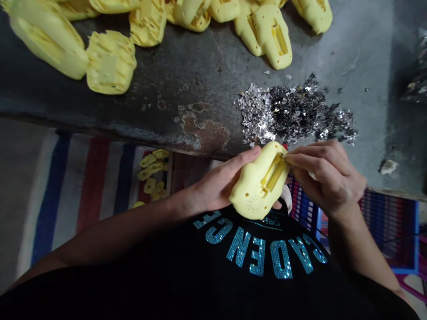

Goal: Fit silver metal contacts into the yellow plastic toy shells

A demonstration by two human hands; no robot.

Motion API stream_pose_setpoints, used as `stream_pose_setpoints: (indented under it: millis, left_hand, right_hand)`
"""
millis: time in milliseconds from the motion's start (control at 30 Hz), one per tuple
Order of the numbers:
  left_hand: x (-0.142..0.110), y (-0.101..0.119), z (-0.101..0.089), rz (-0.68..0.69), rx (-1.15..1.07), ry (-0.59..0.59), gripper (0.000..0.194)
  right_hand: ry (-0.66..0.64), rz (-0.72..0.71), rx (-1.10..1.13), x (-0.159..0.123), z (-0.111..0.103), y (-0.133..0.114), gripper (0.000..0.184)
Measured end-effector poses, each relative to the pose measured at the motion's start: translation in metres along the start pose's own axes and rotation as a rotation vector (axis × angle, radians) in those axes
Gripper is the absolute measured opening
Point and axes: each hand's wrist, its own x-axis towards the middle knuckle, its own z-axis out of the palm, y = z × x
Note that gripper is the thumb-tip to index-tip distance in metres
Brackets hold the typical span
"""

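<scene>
My left hand (218, 184) is wrapped round a pale yellow plastic housing (253, 178), its thumb along the left edge and the other fingers mostly hidden behind it. The housing is tilted, with its long battery compartment (272, 177) facing me and a patch of small speaker holes at the lower end. At the compartment's upper end, my right hand (328, 175) pinches a small dark metal contact, mostly covered by the fingertips. Just beyond the housing, a heap of small shiny metal contacts (296, 111) lies on the worn grey table (160, 106).
More yellow housings (275, 40) lie along the far side of the table. A whitish lump (388, 166) sits near the right table edge. Below are a blue plastic crate (400, 240), several yellow parts (153, 169) at lower left, and a striped sheet (90, 186).
</scene>
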Motion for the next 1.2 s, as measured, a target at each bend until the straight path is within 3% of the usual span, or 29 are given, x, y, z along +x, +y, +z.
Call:
stream_pose_setpoints:
  millis: [133, 467, 600, 767, 967, 1067, 1200]
  left_hand:
    - [0.001, -0.002, -0.004, -0.017, -0.032, -0.022, 0.073]
    - [0.000, -0.005, -0.008, 0.026, -0.021, -0.102, 0.077]
    - [0.000, -0.003, -0.007, 0.028, -0.030, -0.060, 0.077]
    - [0.001, -0.004, -0.007, 0.054, -0.003, -0.030, 0.079]
    - [-0.004, -0.003, -0.002, 0.035, 0.024, 0.035, 0.083]
    - [-0.005, -0.002, 0.001, 0.039, 0.042, 0.018, 0.091]
    - [-0.006, -0.005, 0.004, 0.087, 0.017, 0.029, 0.081]
  right_hand:
    - [0.050, 0.093, 0.008, -0.002, 0.003, -0.004, 0.037]
    - [0.013, 0.077, -0.008, -0.001, 0.005, -0.006, 0.044]
    - [0.070, 0.050, -0.050, -0.004, 0.008, -0.010, 0.041]
    - [0.109, 0.088, -0.087, -0.012, 0.016, -0.015, 0.058]
    - [0.144, 0.101, -0.145, -0.022, 0.023, -0.020, 0.063]
    - [0.165, 0.101, -0.133, -0.021, 0.022, -0.023, 0.061]
    - [0.207, 0.235, 0.024, -0.012, 0.011, -0.025, 0.050]
